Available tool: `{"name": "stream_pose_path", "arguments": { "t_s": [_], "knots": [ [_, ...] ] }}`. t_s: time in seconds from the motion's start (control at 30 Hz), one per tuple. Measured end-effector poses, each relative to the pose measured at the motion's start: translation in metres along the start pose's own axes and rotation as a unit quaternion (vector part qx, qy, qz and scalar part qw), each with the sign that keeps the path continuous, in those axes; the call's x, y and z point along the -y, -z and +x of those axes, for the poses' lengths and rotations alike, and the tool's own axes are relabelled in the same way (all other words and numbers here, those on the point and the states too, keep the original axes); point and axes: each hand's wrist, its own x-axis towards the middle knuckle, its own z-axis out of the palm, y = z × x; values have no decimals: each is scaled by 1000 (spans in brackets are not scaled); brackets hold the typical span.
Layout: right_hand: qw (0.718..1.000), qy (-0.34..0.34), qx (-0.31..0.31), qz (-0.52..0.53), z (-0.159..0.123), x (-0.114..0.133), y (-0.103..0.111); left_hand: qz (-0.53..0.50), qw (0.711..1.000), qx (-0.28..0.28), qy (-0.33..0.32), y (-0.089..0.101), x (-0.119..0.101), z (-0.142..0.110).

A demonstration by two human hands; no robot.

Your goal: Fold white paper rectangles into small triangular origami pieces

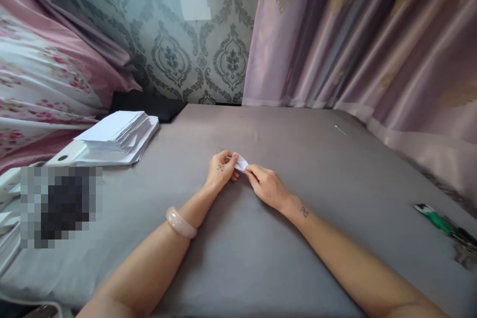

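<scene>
My left hand (221, 169) and my right hand (266, 186) meet over the middle of a grey cloth-covered surface (261, 258). Between their fingertips they pinch a small folded piece of white paper (240, 162). Both hands rest low on the cloth. A pale bangle (181, 222) sits on my left forearm. Most of the paper is hidden by the fingers.
A stack of white paper sheets (115, 136) lies at the far left on the cloth. A green-handled object (441, 222) lies near the right edge. A thin white sliver (340, 130) lies far right. Pink curtains (372, 35) and patterned wallpaper (194, 49) stand behind.
</scene>
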Motion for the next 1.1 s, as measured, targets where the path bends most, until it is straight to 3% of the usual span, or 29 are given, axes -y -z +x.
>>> {"name": "stream_pose_path", "arguments": {
  "t_s": [0.17, 0.33, 0.47, 0.57, 0.8, 1.1],
  "knots": [
    [998, -32, 11, -54, 7, -22, 11, 27, 999, 14, 17, -2, -3, 0],
    [955, -239, -69, -162, 18, -92, 57, 4, 997, 6, 81, -1, -11, 0],
    [920, -317, -125, -195, 16, -147, 94, 14, 995, 11, 96, -2, -10, 3],
    [906, -347, -132, -204, 15, -172, 106, 20, 995, 11, 93, -2, -9, 3],
    [895, -378, -118, -206, 26, -196, 104, 18, 995, 17, 99, -3, -12, 2],
    [887, -399, -118, -202, 28, -197, 105, 16, 995, 34, 96, -2, -10, 2]
  ]
}}
